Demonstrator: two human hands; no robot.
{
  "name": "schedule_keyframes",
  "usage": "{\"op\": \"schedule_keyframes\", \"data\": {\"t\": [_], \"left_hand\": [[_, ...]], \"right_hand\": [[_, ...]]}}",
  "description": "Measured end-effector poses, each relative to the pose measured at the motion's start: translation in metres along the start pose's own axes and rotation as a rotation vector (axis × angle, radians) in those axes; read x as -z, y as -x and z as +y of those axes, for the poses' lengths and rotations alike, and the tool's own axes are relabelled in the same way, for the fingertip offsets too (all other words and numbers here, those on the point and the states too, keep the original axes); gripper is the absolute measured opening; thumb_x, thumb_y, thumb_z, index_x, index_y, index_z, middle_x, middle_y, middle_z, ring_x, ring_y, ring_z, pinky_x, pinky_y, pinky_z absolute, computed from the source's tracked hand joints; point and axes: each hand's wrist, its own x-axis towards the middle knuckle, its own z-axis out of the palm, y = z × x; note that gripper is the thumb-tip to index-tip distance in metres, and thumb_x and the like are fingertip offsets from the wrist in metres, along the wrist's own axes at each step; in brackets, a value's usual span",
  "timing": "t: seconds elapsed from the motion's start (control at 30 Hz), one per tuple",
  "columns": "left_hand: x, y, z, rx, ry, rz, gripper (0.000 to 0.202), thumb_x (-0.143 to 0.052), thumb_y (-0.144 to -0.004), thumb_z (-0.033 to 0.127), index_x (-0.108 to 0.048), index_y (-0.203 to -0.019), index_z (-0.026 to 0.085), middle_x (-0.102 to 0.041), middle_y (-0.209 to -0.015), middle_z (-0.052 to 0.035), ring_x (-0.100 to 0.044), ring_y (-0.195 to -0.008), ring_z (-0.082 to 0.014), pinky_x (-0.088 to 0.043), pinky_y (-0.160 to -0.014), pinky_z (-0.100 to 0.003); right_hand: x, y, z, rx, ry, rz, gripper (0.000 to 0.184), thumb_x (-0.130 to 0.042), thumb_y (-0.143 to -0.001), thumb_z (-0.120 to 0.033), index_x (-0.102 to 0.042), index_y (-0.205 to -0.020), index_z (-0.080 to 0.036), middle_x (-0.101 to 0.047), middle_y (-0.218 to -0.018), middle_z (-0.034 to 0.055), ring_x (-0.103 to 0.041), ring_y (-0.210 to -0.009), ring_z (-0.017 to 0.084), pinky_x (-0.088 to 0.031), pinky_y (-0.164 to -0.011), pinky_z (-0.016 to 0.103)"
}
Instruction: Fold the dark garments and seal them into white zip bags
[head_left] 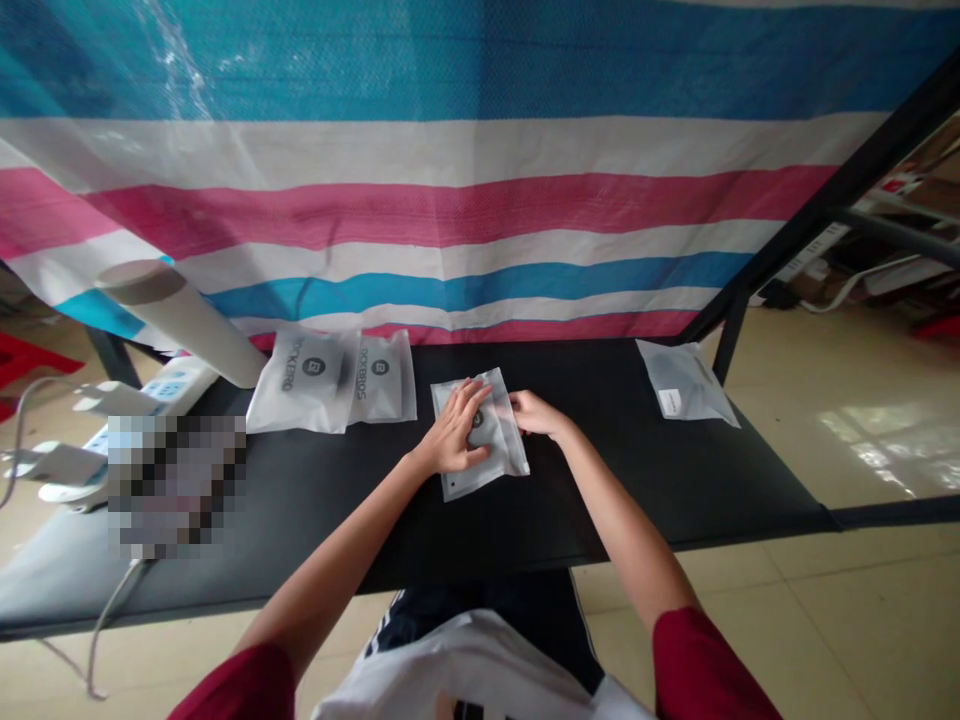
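Observation:
A frosted plastic pouch (499, 455) with a round dark logo lies flat on the black bench, in front of my body. My left hand (455, 432) rests palm-down across it, fingers spread and pressing on the surface, partly covering the logo. At the pouch's right edge, my right hand (534, 414) has its fingers curled in and closed on the edge; the fingertips are partly hidden. To the left, two more frosted pouches (304, 375) with dark lettering lie side by side and slightly overlapping. Another pouch (682, 375), with a small white label, lies at the right end.
On the left of the black bench (600, 520) stand a pale cylinder (184, 320), leaning, and a white power strip (176, 390) with plugged-in chargers. A blurred-out object (176, 485) with a cable lies before them. A striped tarpaulin (480, 210) hangs behind the bench.

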Motion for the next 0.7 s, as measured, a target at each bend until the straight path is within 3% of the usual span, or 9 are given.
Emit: {"op": "schedule_keyframes", "data": {"t": [0.1,0.2,0.37,0.47,0.6,0.7], "left_hand": [[0.001,-0.002,0.0,-0.009,0.007,-0.038,0.1,-0.062,-0.082,0.053,-0.006,-0.157,0.019,-0.016,-0.162,-0.0193,-0.008,-0.151,-0.0389,-0.017,-0.12,-0.059],[0.0,-0.004,0.001,0.038,0.005,-0.038,0.101,-0.055,-0.086,0.063,0.0,-0.157,0.018,-0.015,-0.163,-0.0195,-0.01,-0.151,-0.0364,-0.018,-0.121,-0.057],[-0.007,-0.003,0.002,0.105,-0.045,-0.038,0.115,-0.053,-0.08,0.076,0.008,-0.156,0.014,-0.014,-0.162,-0.0245,-0.019,-0.15,-0.0356,-0.023,-0.12,-0.054],[-0.009,-0.002,0.003,0.123,-0.105,-0.085,0.112,-0.052,-0.078,0.079,-0.007,-0.158,0.014,-0.018,-0.161,-0.0224,-0.019,-0.15,-0.0352,-0.021,-0.121,-0.052],[-0.006,-0.004,0.006,0.095,-0.163,-0.164,0.089,-0.05,-0.08,0.077,-0.037,-0.151,0.025,-0.028,-0.161,-0.0122,-0.015,-0.151,-0.0357,-0.015,-0.122,-0.054],[-0.002,-0.012,0.008,0.065,-0.15,-0.191,0.081,-0.051,-0.082,0.075,-0.042,-0.148,0.028,-0.032,-0.159,-0.0102,-0.018,-0.15,-0.0357,-0.016,-0.121,-0.055]], "right_hand": [[-0.003,-0.009,-0.006,0.091,0.154,0.066,0.02,-0.08,-0.068,-0.037,-0.073,-0.07,-0.018,-0.069,-0.059,0.0032,-0.067,-0.067,0.024,-0.05,-0.056,0.027],[-0.009,-0.009,-0.007,0.095,0.269,0.12,0.014,-0.081,-0.065,-0.031,-0.073,-0.066,-0.019,-0.073,-0.067,0.0053,-0.07,-0.081,0.031,-0.051,-0.064,0.029],[-0.001,0.0,0.003,0.068,0.244,0.189,0.025,-0.078,-0.065,-0.031,-0.075,-0.086,-0.018,-0.077,-0.088,0.0078,-0.071,-0.09,0.03,-0.052,-0.072,0.031],[0.023,0.008,0.012,0.035,0.104,0.293,0.038,-0.076,-0.066,-0.033,-0.073,-0.1,-0.016,-0.076,-0.097,0.0097,-0.07,-0.091,0.027,-0.053,-0.075,0.032],[0.057,0.019,0.018,-0.037,-0.241,0.384,0.04,-0.073,-0.069,-0.036,-0.071,-0.102,-0.014,-0.076,-0.096,0.0093,-0.07,-0.085,0.022,-0.053,-0.069,0.028],[0.066,0.023,0.014,-0.144,-0.437,0.43,0.041,-0.067,-0.077,-0.049,-0.07,-0.102,-0.016,-0.076,-0.097,0.0099,-0.071,-0.083,0.022,-0.053,-0.06,0.026]]}}
